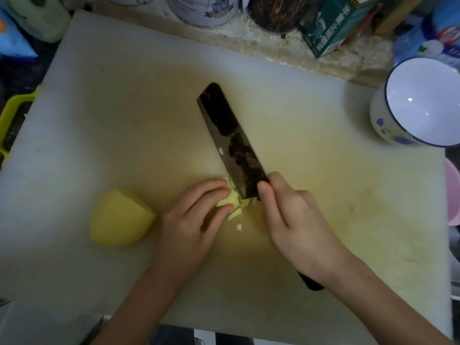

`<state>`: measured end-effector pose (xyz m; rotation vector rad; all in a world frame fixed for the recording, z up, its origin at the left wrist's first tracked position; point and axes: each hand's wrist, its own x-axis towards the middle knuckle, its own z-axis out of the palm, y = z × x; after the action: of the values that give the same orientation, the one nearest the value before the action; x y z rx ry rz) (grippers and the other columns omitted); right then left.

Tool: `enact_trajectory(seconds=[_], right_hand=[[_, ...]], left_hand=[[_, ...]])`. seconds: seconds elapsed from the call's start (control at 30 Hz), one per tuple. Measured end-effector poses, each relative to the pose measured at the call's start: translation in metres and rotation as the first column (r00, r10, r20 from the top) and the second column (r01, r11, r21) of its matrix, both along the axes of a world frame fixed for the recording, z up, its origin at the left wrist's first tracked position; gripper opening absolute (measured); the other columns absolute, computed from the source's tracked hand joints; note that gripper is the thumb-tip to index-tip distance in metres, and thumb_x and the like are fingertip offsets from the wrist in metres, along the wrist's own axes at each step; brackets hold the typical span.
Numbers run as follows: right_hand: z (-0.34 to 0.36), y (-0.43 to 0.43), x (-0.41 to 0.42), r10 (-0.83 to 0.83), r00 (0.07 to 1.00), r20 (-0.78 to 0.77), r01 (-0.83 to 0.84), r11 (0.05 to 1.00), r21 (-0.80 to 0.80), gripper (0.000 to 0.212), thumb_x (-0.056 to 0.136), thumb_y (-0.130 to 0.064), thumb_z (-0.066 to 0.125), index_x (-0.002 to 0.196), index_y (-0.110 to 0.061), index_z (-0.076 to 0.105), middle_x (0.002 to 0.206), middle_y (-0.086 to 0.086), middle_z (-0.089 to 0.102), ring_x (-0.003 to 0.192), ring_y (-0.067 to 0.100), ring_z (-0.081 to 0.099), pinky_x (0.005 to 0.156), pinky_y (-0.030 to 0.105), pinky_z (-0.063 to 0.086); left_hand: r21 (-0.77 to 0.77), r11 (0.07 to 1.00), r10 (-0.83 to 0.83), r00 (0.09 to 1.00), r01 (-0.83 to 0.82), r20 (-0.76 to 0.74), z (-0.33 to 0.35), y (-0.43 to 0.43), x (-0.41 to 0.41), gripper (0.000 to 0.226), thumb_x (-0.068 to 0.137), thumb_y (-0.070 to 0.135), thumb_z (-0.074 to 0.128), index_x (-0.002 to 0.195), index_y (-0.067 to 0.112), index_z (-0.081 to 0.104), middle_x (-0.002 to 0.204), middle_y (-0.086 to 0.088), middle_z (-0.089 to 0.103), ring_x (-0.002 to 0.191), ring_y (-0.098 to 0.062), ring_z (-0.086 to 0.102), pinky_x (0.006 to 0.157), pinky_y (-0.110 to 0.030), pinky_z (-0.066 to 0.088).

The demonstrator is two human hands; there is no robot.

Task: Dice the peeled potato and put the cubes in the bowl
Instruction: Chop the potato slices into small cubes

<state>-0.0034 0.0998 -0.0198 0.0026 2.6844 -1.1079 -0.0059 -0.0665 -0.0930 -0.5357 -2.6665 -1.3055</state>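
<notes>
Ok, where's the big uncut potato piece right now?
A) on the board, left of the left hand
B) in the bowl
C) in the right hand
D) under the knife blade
A: the large potato piece lies on the cutting board, left of the left hand and apart from it, while that hand holds the cut pieces beside the knife.

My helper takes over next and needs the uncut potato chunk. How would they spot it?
Start at the pale cutting board. Left of the left hand lies the potato chunk. It is one big smooth yellow lump with a flat cut face, unlike the small cut pieces beside the knife.
</notes>
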Motion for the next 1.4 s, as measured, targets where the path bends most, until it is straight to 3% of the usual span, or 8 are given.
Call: enact_trajectory(seconds=[0.2,0.53,0.7,0.9,1.1,1.2,1.3,1.4], right_hand=[[0.012,0.014,0.034,-0.02,0.999,0.034,0.023,0.995,-0.092,0.024,0.096,-0.049,0.026,0.079,-0.033,0.035,0.049,0.008,0.048,0.039,0.019,0.046,0.041,0.038,0.035],[0.0,0.006,0.044,0.097,0.995,0.0,-0.096,0.988,0.123,0.022,0.097,-0.046,0.021,0.089,-0.031,0.034,0.043,-0.006,0.03,0.039,0.015,0.04,0.037,0.02,0.019],[0.001,-0.003,0.042,0.114,0.993,0.041,-0.121,0.964,0.235,0.021,0.097,-0.04,0.022,0.09,-0.025,0.034,0.043,-0.012,0.027,0.032,0.017,0.036,0.034,0.031,0.024],[-0.003,-0.012,0.025,0.131,0.989,0.062,-0.143,0.946,0.291,0.021,0.096,-0.034,0.024,0.088,-0.019,0.037,0.045,-0.014,0.026,0.029,0.016,0.036,0.033,0.024,0.014],[-0.01,-0.009,-0.012,0.084,0.996,-0.035,-0.082,0.996,0.037,0.018,0.1,-0.029,0.033,0.084,-0.023,0.037,0.051,-0.009,0.044,0.041,0.011,0.047,0.039,0.013,0.027],[0.003,0.004,0.006,0.046,0.999,-0.019,-0.047,0.998,-0.042,0.024,0.1,-0.04,0.029,0.081,-0.028,0.038,0.048,0.002,0.048,0.04,0.016,0.049,0.039,0.028,0.035],[0.009,0.014,0.026,0.056,0.998,0.005,-0.056,0.998,-0.038,0.024,0.095,-0.05,0.026,0.078,-0.036,0.035,0.051,0.009,0.05,0.038,0.017,0.047,0.04,0.038,0.035],[0.005,0.015,0.035,0.116,0.993,0.011,-0.116,0.993,0.034,0.025,0.093,-0.055,0.022,0.084,-0.036,0.035,0.052,0.009,0.049,0.041,0.017,0.046,0.042,0.032,0.033]], left_hand=[[-0.03,0.998,0.047,0.998,-0.046,0.038,0.006,-0.001,0.005,0.032,0.085,0.015,0.069,0.115,0.006,0.066,0.12,-0.003,0.063,0.114,-0.01,0.058,0.102,-0.019,0.042],[-0.09,0.99,0.102,0.992,-0.109,-0.079,0.0,0.001,0.009,0.016,0.087,0.008,0.068,0.101,0.001,0.072,0.106,-0.008,0.068,0.101,-0.016,0.062,0.094,-0.022,0.046],[-0.066,0.991,0.109,0.991,-0.114,-0.081,-0.001,0.002,0.01,0.015,0.085,0.006,0.07,0.098,0.0,0.073,0.103,-0.008,0.069,0.099,-0.013,0.061,0.094,-0.017,0.044],[-0.042,0.992,0.115,0.992,-0.118,-0.059,0.0,0.002,0.009,0.013,0.086,0.008,0.069,0.096,0.001,0.074,0.102,-0.007,0.068,0.098,-0.012,0.061,0.094,-0.017,0.044],[-0.032,0.994,0.105,0.993,-0.107,-0.052,-0.002,0.001,0.01,0.018,0.086,0.01,0.07,0.102,0.001,0.072,0.106,-0.007,0.068,0.101,-0.015,0.062,0.094,-0.024,0.047],[-0.021,0.992,0.12,0.993,-0.12,-0.02,-0.001,-0.001,0.011,0.025,0.086,0.014,0.069,0.109,0.004,0.069,0.111,-0.005,0.066,0.105,-0.013,0.06,0.096,-0.021,0.045],[-0.018,0.992,0.125,0.992,-0.126,-0.024,-0.001,-0.004,0.015,0.025,0.086,0.013,0.069,0.109,0.004,0.069,0.114,-0.004,0.065,0.108,-0.011,0.059,0.098,-0.019,0.043],[-0.042,0.991,0.123,0.99,-0.126,-0.072,-0.002,-0.005,0.02,0.02,0.085,0.008,0.07,0.104,0.002,0.071,0.111,-0.007,0.066,0.106,-0.015,0.061,0.098,-0.022,0.045]])
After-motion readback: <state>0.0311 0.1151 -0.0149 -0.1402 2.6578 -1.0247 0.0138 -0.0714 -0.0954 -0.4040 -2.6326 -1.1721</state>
